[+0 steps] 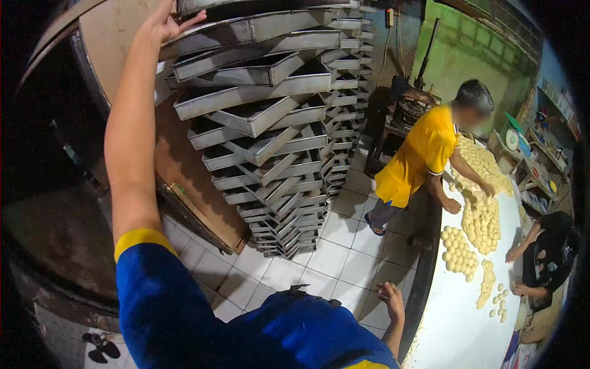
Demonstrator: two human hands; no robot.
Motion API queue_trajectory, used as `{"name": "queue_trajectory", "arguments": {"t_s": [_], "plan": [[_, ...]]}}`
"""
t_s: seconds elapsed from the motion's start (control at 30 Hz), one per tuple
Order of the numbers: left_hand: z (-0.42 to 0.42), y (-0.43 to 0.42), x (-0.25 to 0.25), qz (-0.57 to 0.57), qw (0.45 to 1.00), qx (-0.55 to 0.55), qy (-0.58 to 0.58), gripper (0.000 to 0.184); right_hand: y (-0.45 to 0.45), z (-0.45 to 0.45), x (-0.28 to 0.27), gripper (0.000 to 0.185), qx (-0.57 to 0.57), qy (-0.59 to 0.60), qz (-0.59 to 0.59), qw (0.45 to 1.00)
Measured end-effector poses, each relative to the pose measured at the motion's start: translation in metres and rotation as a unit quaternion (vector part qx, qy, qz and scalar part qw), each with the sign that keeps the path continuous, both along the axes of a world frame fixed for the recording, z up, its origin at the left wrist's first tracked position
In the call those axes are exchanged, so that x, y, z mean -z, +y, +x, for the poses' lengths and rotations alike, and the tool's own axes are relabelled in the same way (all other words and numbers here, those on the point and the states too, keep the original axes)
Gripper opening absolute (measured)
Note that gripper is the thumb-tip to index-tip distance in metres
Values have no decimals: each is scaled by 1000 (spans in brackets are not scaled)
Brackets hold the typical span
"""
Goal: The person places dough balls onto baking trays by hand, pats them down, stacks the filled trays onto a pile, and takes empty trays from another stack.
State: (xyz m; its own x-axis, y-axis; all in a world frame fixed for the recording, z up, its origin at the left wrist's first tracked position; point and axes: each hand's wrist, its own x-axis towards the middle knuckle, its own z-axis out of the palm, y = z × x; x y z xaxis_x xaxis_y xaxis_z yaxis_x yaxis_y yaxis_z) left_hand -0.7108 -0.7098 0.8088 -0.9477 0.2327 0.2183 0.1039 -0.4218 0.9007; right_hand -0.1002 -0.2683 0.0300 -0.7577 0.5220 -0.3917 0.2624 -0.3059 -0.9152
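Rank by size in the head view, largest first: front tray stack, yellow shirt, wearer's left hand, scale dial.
1. Front tray stack
2. Yellow shirt
3. Left hand, partly cut off by the frame
4. Scale dial, farther away

Below and right of the left fingers [193, 21], stacked trays [246, 96] bar the way; a board [101, 49] stands to their left. Ahead of the right fingers [388, 288], free room lies over the floor [326, 255], between trays and tabletop [455, 307], until a person in yellow [424, 154] blocks it. The tabletop's edge walls off their right.
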Motion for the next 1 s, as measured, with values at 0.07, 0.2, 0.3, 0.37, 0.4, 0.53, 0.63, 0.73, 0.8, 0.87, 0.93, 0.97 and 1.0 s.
{"name": "queue_trajectory", "arguments": {"t_s": [0.07,0.2,0.3,0.37,0.4,0.53,0.63,0.73,0.8,0.87,0.93,0.97,1.0], "plan": [[8,16,-8,90,994,-33,-54,72,-5,-4,-15,39,4,-4,-8,1000],[37,42,9,110,991,-18,75,67,-20,2,-36,37,49,54,-54,996],[18,39,7,118,989,62,56,71,-25,9,-48,36,73,87,-72,991],[73,69,29,105,981,54,157,49,-20,18,-55,35,84,105,-80,988],[91,83,41,115,972,46,198,47,-13,22,-60,36,66,93,-55,992],[104,120,96,190,933,121,282,45,-5,0,-185,35,78,163,116,977],[174,167,148,169,925,95,325,81,-6,-22,-312,52,137,308,207,918],[223,214,214,110,918,49,379,118,-23,-40,-428,86,150,430,244,856],[242,245,278,51,903,61,422,123,-9,-46,-447,114,117,480,274,825],[272,278,349,39,899,166,402,127,1,-40,-436,116,135,578,195,781],[320,305,397,33,886,331,323,127,-35,-10,-426,88,350,573,96,735],[335,314,416,11,849,391,355,124,-44,15,-412,75,437,540,42,718],[348,323,428,0,795,442,416,121,-46,49,-359,53,509,506,-19,696]]}}
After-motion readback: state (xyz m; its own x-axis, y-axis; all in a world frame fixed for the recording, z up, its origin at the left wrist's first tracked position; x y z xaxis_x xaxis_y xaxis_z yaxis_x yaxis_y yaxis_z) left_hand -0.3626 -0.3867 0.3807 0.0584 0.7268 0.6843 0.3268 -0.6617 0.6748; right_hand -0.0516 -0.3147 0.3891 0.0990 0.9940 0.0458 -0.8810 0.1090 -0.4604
